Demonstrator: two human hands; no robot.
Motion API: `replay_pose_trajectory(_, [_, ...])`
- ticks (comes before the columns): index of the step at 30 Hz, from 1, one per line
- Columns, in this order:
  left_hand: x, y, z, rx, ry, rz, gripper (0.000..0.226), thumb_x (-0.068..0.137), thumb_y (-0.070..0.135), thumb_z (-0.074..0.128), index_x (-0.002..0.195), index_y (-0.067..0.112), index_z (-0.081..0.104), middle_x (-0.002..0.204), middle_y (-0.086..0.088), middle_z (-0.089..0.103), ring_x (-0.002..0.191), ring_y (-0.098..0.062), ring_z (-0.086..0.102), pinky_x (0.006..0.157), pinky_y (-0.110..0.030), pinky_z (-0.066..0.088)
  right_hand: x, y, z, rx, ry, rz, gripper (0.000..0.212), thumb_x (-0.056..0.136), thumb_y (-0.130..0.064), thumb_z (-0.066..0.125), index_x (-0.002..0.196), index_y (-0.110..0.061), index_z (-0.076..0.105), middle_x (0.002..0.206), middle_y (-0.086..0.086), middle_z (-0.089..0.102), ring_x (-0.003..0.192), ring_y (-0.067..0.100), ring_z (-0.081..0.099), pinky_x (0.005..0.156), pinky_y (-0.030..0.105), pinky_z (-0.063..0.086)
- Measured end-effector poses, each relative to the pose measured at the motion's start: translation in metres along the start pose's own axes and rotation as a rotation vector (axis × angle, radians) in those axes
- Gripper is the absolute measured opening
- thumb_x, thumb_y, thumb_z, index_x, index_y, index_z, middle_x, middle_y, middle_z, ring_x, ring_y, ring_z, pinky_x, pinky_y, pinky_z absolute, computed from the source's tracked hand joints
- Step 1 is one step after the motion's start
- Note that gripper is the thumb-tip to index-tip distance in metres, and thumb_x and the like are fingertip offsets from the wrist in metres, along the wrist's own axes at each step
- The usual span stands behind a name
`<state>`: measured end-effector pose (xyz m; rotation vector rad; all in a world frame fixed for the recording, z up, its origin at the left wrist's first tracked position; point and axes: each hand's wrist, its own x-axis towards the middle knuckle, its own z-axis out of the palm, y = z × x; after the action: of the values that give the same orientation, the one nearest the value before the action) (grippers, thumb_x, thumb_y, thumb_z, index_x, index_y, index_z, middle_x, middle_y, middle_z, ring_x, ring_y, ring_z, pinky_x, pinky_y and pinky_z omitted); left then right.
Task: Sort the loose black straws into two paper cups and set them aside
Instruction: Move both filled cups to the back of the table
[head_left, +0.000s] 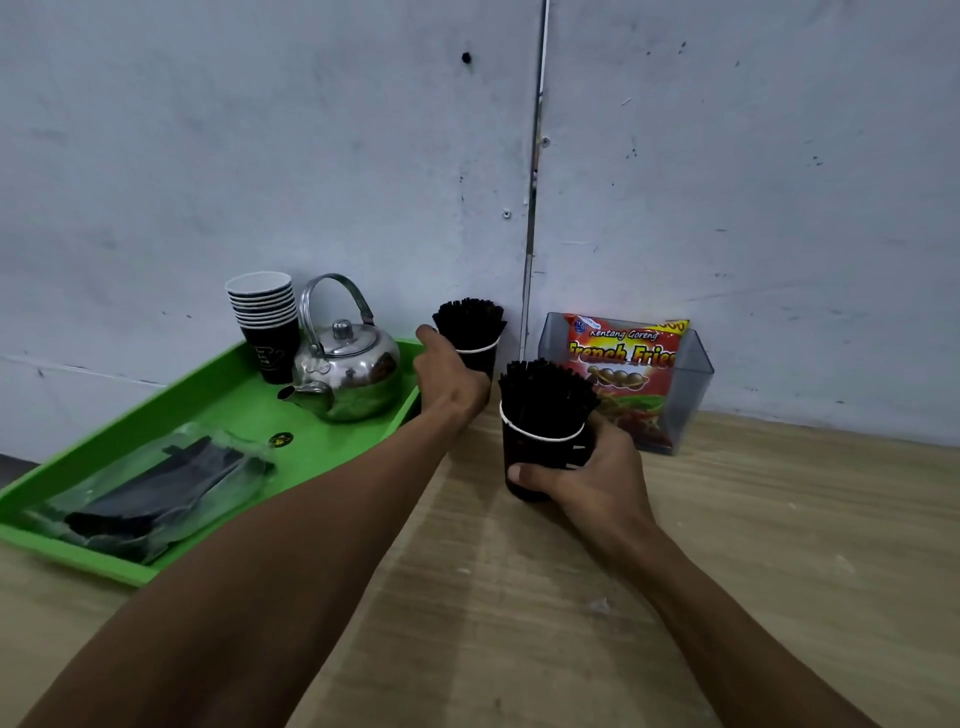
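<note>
The pale wooden tabletop (727, 545) lies bare toward its near edge. The left hand (449, 382) grips the far black paper cup of black straws (475, 343) against the wall, just beside the green plastic tray's (78, 540) rim. The right hand (587, 473) holds the nearer straw-filled black paper cup (540, 447) beside the clear plastic box (691, 379).

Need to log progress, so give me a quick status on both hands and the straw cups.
Left hand grips far cup of straws by the wall. Right hand grips near cup, full of straws. Snack box close on the right; green tray on the left.
</note>
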<state>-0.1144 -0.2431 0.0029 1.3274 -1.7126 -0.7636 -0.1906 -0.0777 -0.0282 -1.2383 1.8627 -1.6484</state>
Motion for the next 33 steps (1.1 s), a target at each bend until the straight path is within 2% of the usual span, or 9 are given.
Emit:
replay_pose_trajectory(5, [0.002, -0.003, 0.005, -0.038, 0.041, 0.005, 0.061, 0.07, 0.005, 0.079, 0.112, 0.006, 0.035, 0.098, -0.012, 0.054, 0.08, -0.023, 0.055, 0.066, -0.025, 0.044, 0.006, 0.0, 0.0, -0.001, -0.008, -0.014, 0.068, 0.054, -0.015, 0.092, 0.113, -0.032, 0.062, 0.1, -0.015, 0.072, 0.094, 0.001, 0.066, 0.079, 0.021, 0.053])
replay_pose_trajectory(9, [0.001, -0.003, 0.006, -0.025, 0.046, 0.003, 0.068, 0.07, 0.011, 0.083, 0.118, 0.004, 0.035, 0.107, -0.019, 0.06, 0.089, -0.031, 0.059, 0.07, -0.029, 0.044, 0.006, 0.001, 0.0, -0.006, 0.004, -0.009, 0.067, 0.055, -0.016, 0.092, 0.113, -0.029, 0.063, 0.101, -0.012, 0.072, 0.096, 0.005, 0.067, 0.082, 0.026, 0.054])
replay_pose_trajectory(12, [-0.003, -0.001, 0.004, -0.007, 0.03, 0.006, 0.072, 0.07, 0.008, 0.081, 0.125, 0.004, 0.034, 0.101, -0.014, 0.057, 0.088, -0.027, 0.054, 0.071, -0.028, 0.042, 0.007, 0.001, 0.0, -0.021, 0.014, -0.005, 0.065, 0.055, -0.016, 0.092, 0.112, -0.03, 0.063, 0.1, -0.013, 0.072, 0.095, 0.005, 0.066, 0.081, 0.025, 0.054])
replay_pose_trajectory(16, [-0.013, 0.002, -0.009, 0.009, 0.037, 0.004, 0.06, 0.073, -0.002, 0.07, 0.122, 0.003, 0.037, 0.09, -0.007, 0.047, 0.081, -0.025, 0.049, 0.068, -0.03, 0.041, 0.006, -0.002, 0.003, -0.066, 0.026, 0.0, 0.067, 0.055, -0.017, 0.092, 0.115, -0.025, 0.064, 0.1, -0.013, 0.071, 0.095, 0.005, 0.065, 0.077, 0.021, 0.05])
replay_pose_trajectory(19, [-0.022, 0.004, -0.031, 0.014, 0.062, 0.017, 0.044, 0.072, 0.002, 0.063, 0.114, 0.005, 0.051, 0.093, -0.008, 0.058, 0.083, -0.026, 0.052, 0.071, -0.033, 0.046, 0.006, -0.006, 0.007, -0.098, 0.042, 0.001, 0.066, 0.054, -0.018, 0.092, 0.115, -0.021, 0.065, 0.1, -0.01, 0.071, 0.093, 0.008, 0.064, 0.072, 0.02, 0.048])
replay_pose_trajectory(21, [-0.027, 0.006, -0.052, -0.019, -0.046, 0.027, 0.037, 0.071, 0.001, 0.063, 0.108, 0.007, 0.061, 0.091, -0.008, 0.066, 0.084, -0.025, 0.06, 0.071, -0.031, 0.052, 0.006, -0.009, 0.01, -0.104, 0.047, 0.007, 0.065, 0.053, -0.019, 0.093, 0.112, -0.021, 0.067, 0.098, -0.009, 0.071, 0.088, 0.003, 0.064, 0.068, 0.015, 0.046])
replay_pose_trajectory(24, [-0.037, 0.012, -0.082, -0.148, -0.591, 0.003, 0.052, 0.071, -0.008, 0.069, 0.119, 0.008, 0.059, 0.097, -0.009, 0.067, 0.078, -0.021, 0.062, 0.065, -0.031, 0.05, 0.005, -0.014, 0.017, -0.079, 0.039, 0.018, 0.073, 0.05, -0.019, 0.095, 0.117, -0.02, 0.064, 0.098, -0.01, 0.069, 0.088, -0.003, 0.062, 0.069, 0.011, 0.047])
replay_pose_trajectory(26, [-0.044, 0.013, -0.091, -0.104, -0.825, 0.058, 0.064, 0.064, -0.006, 0.079, 0.121, 0.012, 0.058, 0.103, -0.005, 0.069, 0.083, -0.014, 0.065, 0.067, -0.029, 0.052, 0.003, -0.016, 0.021, -0.046, 0.043, 0.015, 0.082, 0.049, -0.019, 0.096, 0.122, -0.018, 0.06, 0.103, -0.007, 0.069, 0.094, 0.007, 0.065, 0.077, 0.022, 0.054])
replay_pose_trajectory(33, [-0.049, 0.003, -0.074, -0.27, -0.685, 0.13, 0.036, 0.065, -0.011, 0.082, 0.088, 0.013, 0.067, 0.061, 0.016, 0.07, 0.057, 0.006, 0.063, 0.049, -0.01, 0.045, 0.003, -0.013, 0.024, -0.032, 0.004, 0.026, 0.084, 0.048, -0.007, 0.092, 0.124, -0.017, 0.059, 0.106, -0.001, 0.072, 0.097, 0.018, 0.068, 0.083, 0.045, 0.058])
